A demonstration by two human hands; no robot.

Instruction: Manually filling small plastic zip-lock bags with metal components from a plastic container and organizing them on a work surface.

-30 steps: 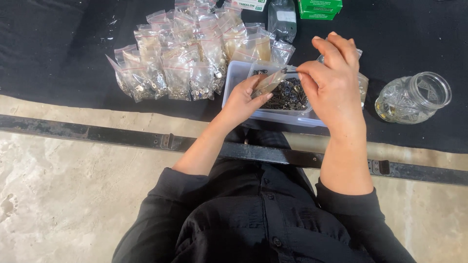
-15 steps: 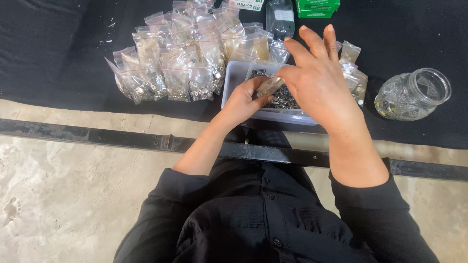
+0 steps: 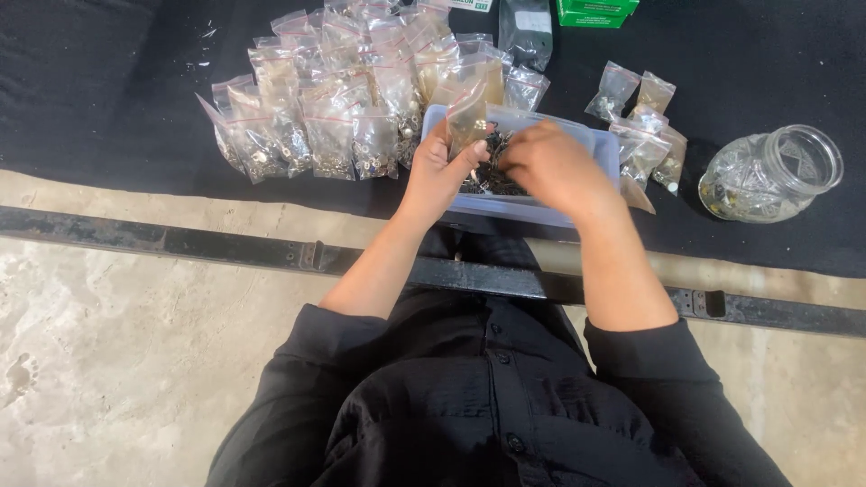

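Note:
My left hand (image 3: 439,171) holds a small clear plastic bag (image 3: 467,119) upright over a shallow clear plastic tray (image 3: 532,208) filled with small dark metal parts (image 3: 492,177). My right hand (image 3: 552,167) is reaching down into the tray among the parts, fingers curled; what it pinches is hidden. The tray rests on a black cloth (image 3: 117,90).
A large pile of filled clear bags (image 3: 334,99) lies left of the tray. Several more bags (image 3: 645,126) lie to the right, near a glass jar on its side (image 3: 771,176). Green boxes (image 3: 595,11) and a dark packet (image 3: 526,27) sit at the far edge. A metal rail (image 3: 225,245) crosses the concrete floor.
My right hand came down from above the tray into the metal parts. The left hand tipped the small bag from slanted to upright.

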